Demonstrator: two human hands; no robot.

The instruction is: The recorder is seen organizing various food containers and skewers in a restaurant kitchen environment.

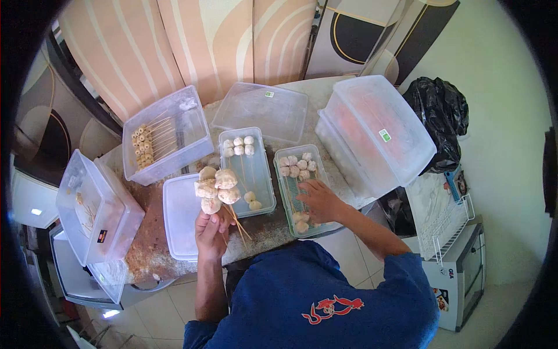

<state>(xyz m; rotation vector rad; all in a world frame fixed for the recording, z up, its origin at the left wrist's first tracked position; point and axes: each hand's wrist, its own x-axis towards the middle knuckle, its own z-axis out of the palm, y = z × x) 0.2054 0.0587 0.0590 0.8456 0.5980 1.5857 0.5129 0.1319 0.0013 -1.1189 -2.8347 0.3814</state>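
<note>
My left hand (pixel 212 231) grips several bamboo skewers of pale meatballs (pixel 216 189), bunched upright above the table, their stick ends splaying to the right. Inside a shallow green-tinted plastic container (pixel 293 192), my right hand (pixel 322 200) reaches over skewered balls (pixel 298 165); its fingers hide whether they pinch a stick. More balls lie at that container's near end. Left of it, a clear rectangular container (pixel 262 192) holds white meatball skewers (pixel 238 146) at the far end and two yellowish balls (pixel 252 200) at the near end.
A white lid (pixel 181 227) lies beside my left hand. Behind it stands a clear box (pixel 192 144) of ring-shaped skewered pieces. A transparent lid (pixel 261 111) lies at the back. Large plastic boxes (pixel 379 131) stand right, another box (pixel 87 209) left. A black bag (pixel 438 118) sits far right.
</note>
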